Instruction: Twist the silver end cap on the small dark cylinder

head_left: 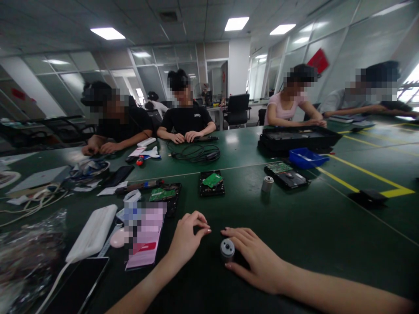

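A small silver metal cylinder [227, 247] with a dark hole in its top stands upright on the green table. My right hand [257, 257] curls around its right side, thumb at the front and fingers behind. To its left, my left hand [188, 235] is held with thumb and index fingertips pinched together; anything between them is too small to make out. A second silver cylinder [267, 184] stands farther off to the right. Straight ahead lies an open drive with a green circuit board [212, 179].
Left of my hands lie a pink packet [149, 240], a white power bank [93, 233], a phone [80, 285] and a plastic bag [29, 257]. Beyond are black cables [196, 152], a blue tray [306, 158] and a black bin [299, 136]. Several people sit across the table.
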Demonstrator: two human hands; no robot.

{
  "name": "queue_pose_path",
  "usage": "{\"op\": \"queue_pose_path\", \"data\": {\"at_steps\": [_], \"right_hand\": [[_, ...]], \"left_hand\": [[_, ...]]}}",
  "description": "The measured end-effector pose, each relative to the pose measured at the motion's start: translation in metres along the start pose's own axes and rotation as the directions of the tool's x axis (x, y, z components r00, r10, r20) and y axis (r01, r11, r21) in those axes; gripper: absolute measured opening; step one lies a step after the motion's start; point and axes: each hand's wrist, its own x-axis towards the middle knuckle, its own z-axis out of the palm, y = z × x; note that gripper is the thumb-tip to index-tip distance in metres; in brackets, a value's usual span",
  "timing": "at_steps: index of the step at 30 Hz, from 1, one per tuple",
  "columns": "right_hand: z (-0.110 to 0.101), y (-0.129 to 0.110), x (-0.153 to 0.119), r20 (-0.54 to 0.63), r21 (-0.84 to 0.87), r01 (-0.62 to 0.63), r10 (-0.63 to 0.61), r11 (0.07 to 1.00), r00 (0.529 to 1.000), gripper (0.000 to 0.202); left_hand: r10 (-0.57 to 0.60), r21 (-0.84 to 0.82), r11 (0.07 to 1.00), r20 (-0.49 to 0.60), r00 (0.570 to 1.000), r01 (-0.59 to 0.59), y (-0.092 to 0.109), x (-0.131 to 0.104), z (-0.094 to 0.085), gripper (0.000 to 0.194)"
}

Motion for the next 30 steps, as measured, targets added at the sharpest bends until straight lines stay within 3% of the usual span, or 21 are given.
{"op": "queue_pose_path", "data": {"at_steps": [6, 11, 17, 21, 25, 30], "right_hand": [[0.001, 0.0, 0.0, -0.001, 0.002, -0.004, 0.004, 1.0, 1.0, 0.048], [-0.001, -0.002, 0.001, 0.007, 0.0, -0.017, 0.017, 1.0, 1.0, 0.046], [0.0, -0.001, 0.0, 0.002, 0.002, -0.008, 0.008, 1.0, 1.0, 0.047], [0.0, 0.0, 0.0, -0.004, 0.012, -0.004, 0.004, 1.0, 1.0, 0.046], [0.001, 0.0, 0.0, -0.003, 0.021, 0.001, -0.001, 1.0, 1.0, 0.043], [0.004, 0.003, 0.0, -0.007, 0.015, 0.008, -0.008, 1.0, 1.0, 0.04]], "left_hand": [[0.013, 0.085, 0.996, -0.034, 0.999, -0.01, 0.0, -0.001, 0.0, 0.032], [-0.023, 0.046, 0.999, -0.011, 1.0, 0.023, -0.003, 0.0, 0.002, 0.029], [-0.016, 0.088, 0.996, -0.072, 0.997, 0.022, -0.003, 0.0, 0.001, 0.028], [0.009, -0.099, 0.995, -0.152, 0.988, -0.024, 0.014, -0.006, -0.002, 0.021], [0.077, -0.357, 0.928, -0.103, 0.992, -0.109, 0.038, -0.019, -0.004, 0.025], [0.219, -0.365, 0.906, -0.028, 0.975, -0.214, 0.047, -0.029, 0.0, 0.024]]}}
